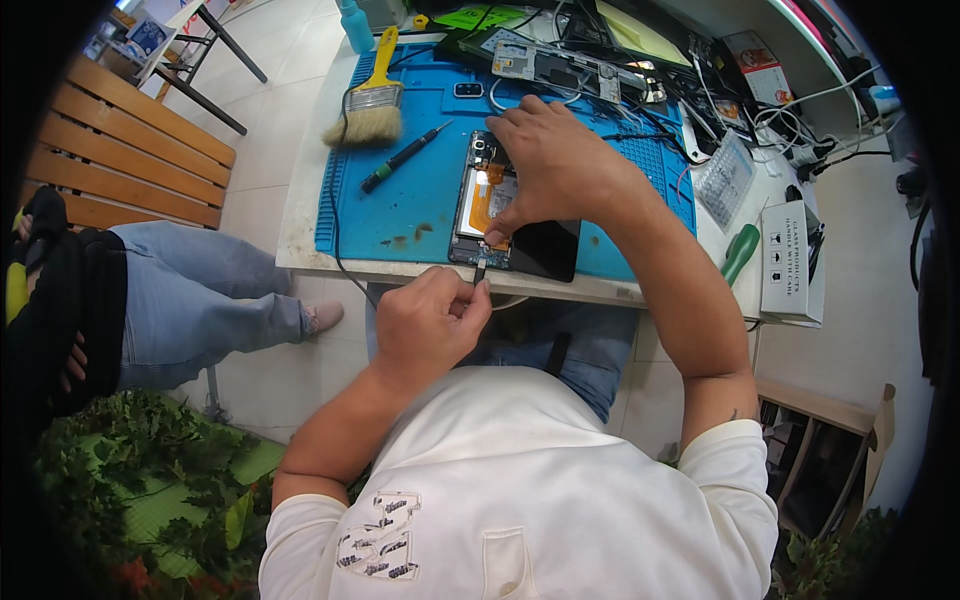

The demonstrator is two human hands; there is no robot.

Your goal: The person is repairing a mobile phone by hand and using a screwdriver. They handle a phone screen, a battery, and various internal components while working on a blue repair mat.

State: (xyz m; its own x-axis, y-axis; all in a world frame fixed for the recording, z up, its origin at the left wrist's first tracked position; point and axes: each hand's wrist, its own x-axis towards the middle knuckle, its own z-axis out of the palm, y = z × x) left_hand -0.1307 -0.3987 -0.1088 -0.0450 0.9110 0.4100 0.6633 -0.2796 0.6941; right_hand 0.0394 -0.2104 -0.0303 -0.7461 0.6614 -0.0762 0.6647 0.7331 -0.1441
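An opened smartphone (478,205), its circuit boards, battery and orange ribbon cable bare, lies on the blue work mat (400,215) near the table's front edge. My left hand (430,318) pinches a small cable plug (480,268) at the phone's lower edge; whether it is fully seated, I cannot tell. Over the phone's right side reaches my right hand (560,160), gripping it with the fingers by the upper end and the thumb on the lower part. A black glossy screen panel (545,252) lies beside the phone, partly under my right hand.
A screwdriver (405,157) and a yellow-handled brush (375,95) lie on the mat's left. Phone parts (560,70) and tangled cables crowd the back. A green-handled tool (740,252) and white box (793,262) are at right. Another person (190,300) is at left beside a wooden bench (130,145).
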